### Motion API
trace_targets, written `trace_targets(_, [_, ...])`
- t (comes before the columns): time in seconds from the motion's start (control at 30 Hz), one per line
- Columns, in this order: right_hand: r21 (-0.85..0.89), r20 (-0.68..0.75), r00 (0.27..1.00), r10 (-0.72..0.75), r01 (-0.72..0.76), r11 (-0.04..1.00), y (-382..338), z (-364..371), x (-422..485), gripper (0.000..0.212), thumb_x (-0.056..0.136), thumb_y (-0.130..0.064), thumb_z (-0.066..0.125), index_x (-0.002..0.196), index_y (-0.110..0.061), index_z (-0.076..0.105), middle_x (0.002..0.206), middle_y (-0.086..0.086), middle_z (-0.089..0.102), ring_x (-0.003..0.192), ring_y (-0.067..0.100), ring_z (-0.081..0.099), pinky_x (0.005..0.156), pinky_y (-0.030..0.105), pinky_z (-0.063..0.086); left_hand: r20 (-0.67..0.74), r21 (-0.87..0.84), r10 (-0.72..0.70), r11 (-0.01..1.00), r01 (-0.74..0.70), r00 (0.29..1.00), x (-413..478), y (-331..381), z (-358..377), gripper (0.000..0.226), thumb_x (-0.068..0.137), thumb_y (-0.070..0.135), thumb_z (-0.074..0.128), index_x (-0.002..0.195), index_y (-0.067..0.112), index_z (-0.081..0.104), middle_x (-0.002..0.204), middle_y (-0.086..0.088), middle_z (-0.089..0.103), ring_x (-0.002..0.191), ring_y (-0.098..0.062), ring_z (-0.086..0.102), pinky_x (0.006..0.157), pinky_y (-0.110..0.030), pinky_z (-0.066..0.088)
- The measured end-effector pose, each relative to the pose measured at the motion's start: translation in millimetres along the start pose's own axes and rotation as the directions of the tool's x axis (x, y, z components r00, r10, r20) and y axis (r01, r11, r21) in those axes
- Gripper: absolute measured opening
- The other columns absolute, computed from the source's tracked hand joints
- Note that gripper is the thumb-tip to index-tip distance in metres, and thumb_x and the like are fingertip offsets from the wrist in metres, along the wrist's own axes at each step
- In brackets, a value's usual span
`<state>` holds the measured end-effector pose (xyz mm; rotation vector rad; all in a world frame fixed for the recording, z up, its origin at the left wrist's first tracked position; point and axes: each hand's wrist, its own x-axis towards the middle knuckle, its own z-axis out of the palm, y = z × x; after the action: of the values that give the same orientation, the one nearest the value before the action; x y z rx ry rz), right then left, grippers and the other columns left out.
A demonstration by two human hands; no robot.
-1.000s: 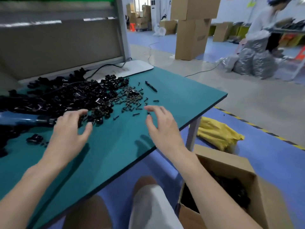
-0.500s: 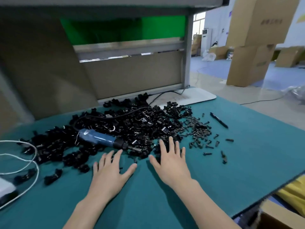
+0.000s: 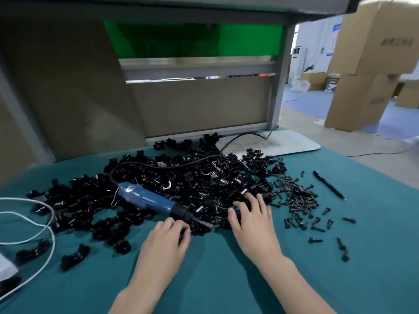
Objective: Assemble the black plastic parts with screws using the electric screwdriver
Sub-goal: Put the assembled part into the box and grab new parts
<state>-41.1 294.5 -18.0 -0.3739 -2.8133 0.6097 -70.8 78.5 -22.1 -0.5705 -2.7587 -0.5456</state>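
Note:
A wide heap of black plastic parts (image 3: 204, 177) covers the middle of the green table mat (image 3: 215, 279). On the heap lies the blue electric screwdriver (image 3: 147, 199), its black tip pointing right and toward me. My left hand (image 3: 166, 240) sits just below that tip, fingers bent down onto parts at the heap's near edge; what the fingertips hold is hidden. My right hand (image 3: 254, 219) lies flat with fingers spread on the heap's right near edge. A pile of dark screws (image 3: 297, 196) is scattered to the right of that hand.
A black pen (image 3: 328, 184) lies right of the screws. A white cord (image 3: 43, 223) loops at the left edge. The screwdriver's black cable (image 3: 240, 138) runs back to the bench frame. Cardboard boxes (image 3: 367, 71) stand on the floor at the right.
Both hands have moved forward from the bare mat onto the near edge of the heap. The left hand's fingers have bent down beside the screwdriver tip. The view has turned left since a second ago.

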Motion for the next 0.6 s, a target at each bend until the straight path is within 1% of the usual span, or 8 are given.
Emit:
trace_targets(0.13, [-0.044,-0.044,0.998,0.054,-0.056,0.997,-1,-1,-1,0.045,0.110,-0.040,0.029,0.151,-0.025,0.041,0.169,0.007,0.016,0.159,0.028,-0.003,0.128,0.048,0.005,-0.042,0.003,0.029,1.000,-0.029,0.999,-3,5,-4,0.016,0.102,0.045,0.043,0.103,0.038,0.058,0.082,0.020,0.055,0.085,-0.003,0.052,0.063,-0.022,0.044])
trace_targets(0.23, [-0.041,-0.091,0.995,0.045,-0.049,0.998,-1,-2,-2,0.044,0.110,-0.037,0.032,0.151,-0.026,0.041,0.168,0.005,0.021,0.159,0.028,0.003,0.128,0.047,0.006,-0.084,-0.022,0.023,0.999,-0.024,0.996,-4,4,-7,0.014,0.102,0.045,0.044,0.100,0.039,0.056,0.069,0.018,0.051,0.072,-0.003,0.054,0.055,-0.022,0.044])
trace_targets(0.33, [0.019,-0.149,0.988,0.030,-0.028,0.999,-3,-4,-3,0.042,0.108,-0.032,0.039,0.149,-0.025,0.045,0.164,0.004,0.029,0.158,0.028,0.009,0.128,0.048,0.008,-0.096,-0.048,-0.001,0.999,-0.004,0.995,-3,1,-7,0.014,0.102,0.045,0.044,0.101,0.038,0.057,0.069,0.018,0.052,0.070,-0.004,0.055,0.055,-0.022,0.046])
trace_targets(0.4, [0.065,-0.188,0.982,0.027,-0.015,0.998,-6,-8,1,0.041,0.107,-0.028,0.042,0.148,-0.024,0.047,0.162,0.004,0.034,0.156,0.026,0.014,0.127,0.049,0.012,-0.082,-0.140,-0.051,0.989,0.039,0.995,-2,-1,-7,0.014,0.101,0.046,0.044,0.100,0.041,0.057,0.069,0.017,0.057,0.068,-0.002,0.057,0.055,-0.021,0.047])
trace_targets(0.43, [0.063,-0.197,0.980,0.019,-0.007,0.998,-8,-10,6,0.042,0.107,-0.027,0.043,0.148,-0.024,0.048,0.161,0.004,0.036,0.156,0.026,0.017,0.127,0.048,0.013,-0.073,-0.256,-0.099,0.964,0.078,0.992,-1,-2,-8,0.014,0.101,0.046,0.045,0.096,0.043,0.058,0.067,0.016,0.059,0.063,-0.002,0.057,0.053,-0.019,0.045])
trace_targets(0.47, [0.040,-0.194,0.981,0.006,0.002,0.999,-10,-12,12,0.043,0.106,-0.027,0.042,0.149,-0.024,0.046,0.161,0.004,0.036,0.155,0.026,0.018,0.127,0.048,0.013,-0.060,-0.407,-0.153,0.906,0.116,0.986,1,-3,-9,0.015,0.100,0.046,0.047,0.093,0.043,0.060,0.067,0.016,0.062,0.058,-0.002,0.056,0.050,-0.018,0.043])
trace_targets(0.53, [0.000,-0.163,0.986,-0.033,0.033,0.999,-22,-18,33,0.046,0.106,-0.029,0.042,0.152,-0.024,0.042,0.161,0.004,0.036,0.154,0.026,0.020,0.126,0.048,0.015,-0.049,-0.664,-0.270,0.728,0.171,0.962,5,-9,-14,0.016,0.100,0.043,0.052,0.089,0.045,0.065,0.069,0.013,0.064,0.054,-0.006,0.053,0.049,-0.020,0.042])
trace_targets(0.6, [-0.016,-0.128,0.989,-0.078,0.076,0.997,-36,-24,58,0.049,0.106,-0.030,0.042,0.154,-0.023,0.040,0.160,0.006,0.038,0.152,0.027,0.025,0.125,0.049,0.018,-0.016,-0.801,-0.365,0.562,0.207,0.931,10,-15,-20,0.021,0.101,0.036,0.055,0.087,0.043,0.069,0.071,0.007,0.066,0.059,-0.008,0.057,0.051,-0.023,0.047])
